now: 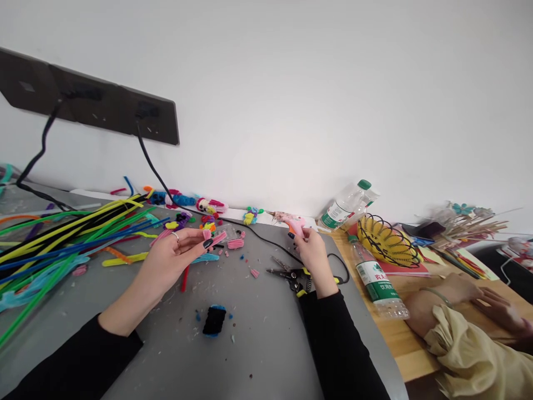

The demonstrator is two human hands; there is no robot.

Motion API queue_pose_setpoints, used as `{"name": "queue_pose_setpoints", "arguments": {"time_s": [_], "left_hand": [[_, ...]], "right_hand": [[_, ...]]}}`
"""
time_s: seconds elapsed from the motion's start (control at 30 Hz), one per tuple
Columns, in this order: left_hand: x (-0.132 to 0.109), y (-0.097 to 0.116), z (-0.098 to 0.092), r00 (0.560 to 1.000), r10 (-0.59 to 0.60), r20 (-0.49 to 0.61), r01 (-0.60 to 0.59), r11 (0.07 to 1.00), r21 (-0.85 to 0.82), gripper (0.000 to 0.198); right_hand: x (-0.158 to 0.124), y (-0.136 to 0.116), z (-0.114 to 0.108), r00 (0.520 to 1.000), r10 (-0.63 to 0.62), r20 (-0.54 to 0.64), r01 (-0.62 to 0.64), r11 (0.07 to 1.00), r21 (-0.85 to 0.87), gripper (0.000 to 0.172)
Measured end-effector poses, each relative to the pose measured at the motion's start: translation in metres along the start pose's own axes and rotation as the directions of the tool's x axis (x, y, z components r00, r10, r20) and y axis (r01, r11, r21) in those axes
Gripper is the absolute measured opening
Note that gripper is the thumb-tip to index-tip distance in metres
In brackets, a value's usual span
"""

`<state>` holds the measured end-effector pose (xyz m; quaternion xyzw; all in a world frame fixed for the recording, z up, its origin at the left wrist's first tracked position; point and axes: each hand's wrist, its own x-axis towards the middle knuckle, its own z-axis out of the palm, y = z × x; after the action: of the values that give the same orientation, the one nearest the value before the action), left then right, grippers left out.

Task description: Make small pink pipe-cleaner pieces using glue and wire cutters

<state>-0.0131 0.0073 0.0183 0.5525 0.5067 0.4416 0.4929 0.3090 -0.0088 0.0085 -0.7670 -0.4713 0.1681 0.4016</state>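
Note:
My left hand (183, 253) pinches a small pink pipe cleaner piece (219, 239) between thumb and fingertips, above the grey mat. Out by the wall, my right hand (310, 250) is closed on a pink glue gun (293, 222), whose nozzle points left. Part of its handle is hidden by my fingers. Below that hand lie pliers (295, 278) with yellow and black handles. Loose pink pieces (235, 244) are scattered between my hands. Closer to me sits a small black and blue fuzzy block (214, 320).
Long coloured pipe cleaners (62, 239) are heaped at left. Small fuzzy figures (210, 206) line the wall. A black cord (266, 240) crosses the mat. Water bottles (377, 283) and a yellow basket (387, 241) stand right, near another person's hands (495, 305).

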Motion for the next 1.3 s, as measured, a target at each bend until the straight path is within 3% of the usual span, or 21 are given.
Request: {"name": "queue_pose_setpoints", "arguments": {"time_s": [0.17,0.27,0.4,0.53,0.67,0.87,1.13,1.3], "left_hand": [[-0.001,0.000,0.001,1.000,0.018,-0.015,-0.018,1.000,-0.016,0.061],[-0.001,-0.001,0.003,0.997,0.067,-0.028,-0.067,0.998,0.021,0.059],[-0.004,-0.001,0.004,0.983,0.178,-0.052,-0.174,0.981,0.087,0.049],[-0.008,0.000,0.005,0.960,0.278,-0.032,-0.271,0.952,0.144,0.040],[-0.009,0.000,0.004,0.942,0.335,-0.019,-0.330,0.934,0.140,0.037],[-0.007,-0.003,0.003,0.945,0.326,-0.020,-0.321,0.938,0.127,0.037],[-0.007,-0.001,0.005,0.968,0.247,-0.055,-0.239,0.964,0.115,0.036],[-0.006,-0.006,0.004,0.963,0.252,-0.092,-0.233,0.956,0.176,0.031]], "right_hand": [[-0.009,-0.023,-0.002,0.999,-0.039,-0.038,0.044,0.988,0.149,0.048],[-0.025,-0.042,0.003,0.985,-0.169,0.028,0.158,0.959,0.237,0.040],[-0.045,-0.057,0.014,0.971,-0.233,0.056,0.223,0.965,0.137,0.036],[-0.052,-0.057,0.024,0.926,-0.375,0.031,0.376,0.926,-0.017,0.022],[-0.051,-0.051,0.029,0.857,-0.514,-0.007,0.510,0.852,-0.119,0.017],[-0.054,-0.049,0.033,0.725,-0.687,-0.051,0.649,0.706,-0.283,0.007],[-0.058,-0.050,0.034,0.688,-0.724,-0.051,0.658,0.651,-0.378,0.007],[-0.059,-0.053,0.034,0.701,-0.713,-0.021,0.646,0.647,-0.405,0.009]]}}
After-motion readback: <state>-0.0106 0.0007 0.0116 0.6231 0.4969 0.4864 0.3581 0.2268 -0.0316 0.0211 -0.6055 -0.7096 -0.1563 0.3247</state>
